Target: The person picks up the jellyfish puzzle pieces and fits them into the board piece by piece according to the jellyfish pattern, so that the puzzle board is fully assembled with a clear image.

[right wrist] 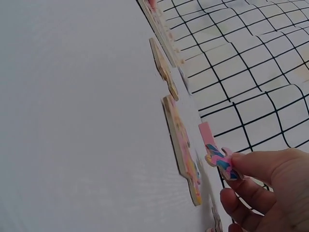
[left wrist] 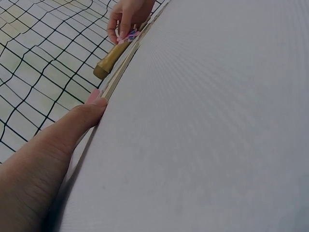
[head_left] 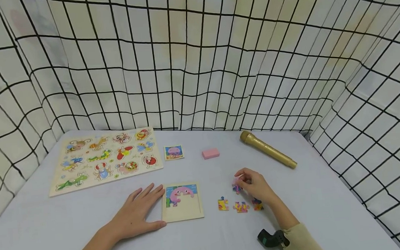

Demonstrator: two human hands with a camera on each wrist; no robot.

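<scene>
My left hand (head_left: 138, 213) lies spread at the left edge of a square wooden puzzle board (head_left: 183, 215), thumb and fingertips touching its frame. The upper part of the board is filled with a pink animal picture; bare wood shows below. My right hand (head_left: 257, 185) pinches a pink and blue jigsaw piece (right wrist: 222, 161) between thumb and fingers, held up off the table. Close under that hand lie three loose pieces: a yellow one (head_left: 223, 204), a pink and yellow one (head_left: 241, 207), and a darker one (head_left: 257, 204) partly hidden by the wrist.
A large wooden insect puzzle (head_left: 108, 158) lies at the back left. Beside it are a small picture tile (head_left: 173, 152) and a pink block (head_left: 210, 153). A gold microphone-shaped stick (head_left: 268, 149) lies back right. Black netting (head_left: 183, 79) rises behind the white table (head_left: 97, 205).
</scene>
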